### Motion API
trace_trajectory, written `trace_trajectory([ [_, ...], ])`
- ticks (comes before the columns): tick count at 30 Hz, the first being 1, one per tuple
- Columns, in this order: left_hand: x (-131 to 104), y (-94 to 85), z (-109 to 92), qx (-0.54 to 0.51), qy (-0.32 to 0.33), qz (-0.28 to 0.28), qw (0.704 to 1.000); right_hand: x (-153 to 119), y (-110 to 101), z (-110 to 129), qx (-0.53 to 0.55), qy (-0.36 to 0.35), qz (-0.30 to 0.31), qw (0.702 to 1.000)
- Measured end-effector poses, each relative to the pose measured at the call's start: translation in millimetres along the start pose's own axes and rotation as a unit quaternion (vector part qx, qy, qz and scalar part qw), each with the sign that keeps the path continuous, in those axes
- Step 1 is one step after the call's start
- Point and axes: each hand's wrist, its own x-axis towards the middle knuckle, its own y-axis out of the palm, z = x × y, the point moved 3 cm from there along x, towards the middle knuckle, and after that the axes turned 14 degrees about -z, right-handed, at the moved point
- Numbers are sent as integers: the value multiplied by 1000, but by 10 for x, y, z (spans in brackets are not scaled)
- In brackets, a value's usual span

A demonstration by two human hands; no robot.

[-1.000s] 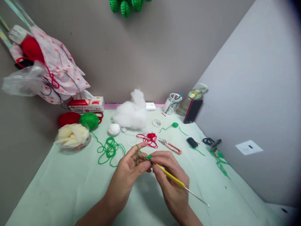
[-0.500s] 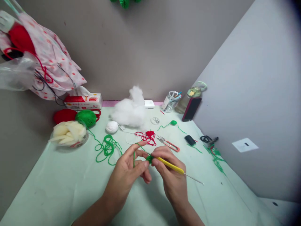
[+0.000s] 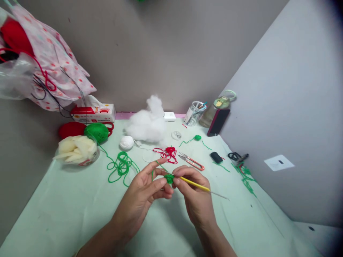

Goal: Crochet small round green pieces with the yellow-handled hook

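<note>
Head view | green piece (image 3: pixel 168 179), lower centre of frame; likely light, soft, best pinched at its edge | left hand (image 3: pixel 140 189) pinching it | right hand (image 3: pixel 199 200) gripping hook (image 3: pixel 195 183)

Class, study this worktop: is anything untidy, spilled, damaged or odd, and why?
Nothing looks spilled or damaged. Untidy, though: the thin green yarn beyond the left hand lies in jumbled loops, unlike the round white yarn ball nearby; thin red yarn is bunched too, and green yarn scraps straggle near the right edge of the pale green tabletop.
</note>
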Motion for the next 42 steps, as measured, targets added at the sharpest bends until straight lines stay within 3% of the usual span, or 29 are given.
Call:
trace_trajectory([
  [4,-10,-12,-16,27,38,-13,999,-22,21,60,-37,-52,8,998],
  [10,0,-11,62,18,26,-1,999,-8,82,-21,48,90,24,994],
  [13,-2,-6,73,18,27,5,999,-3,92,-28,69,117,28,990],
  [18,-18,-23,25,45,54,-3,998,-24,39,-20,51,98,48,993],
  [25,-26,-35,-24,61,56,-31,996,-24,-27,-18,-28,14,-13,999],
  [30,-43,10,-34,36,28,-12,999,-39,6,-8,33,33,-2,999],
  [35,-54,12,-34,31,24,-8,999,-40,12,12,19,51,-21,998],
  [42,-41,7,-16,32,15,-20,999,-55,-18,-15,19,23,-44,999],
])
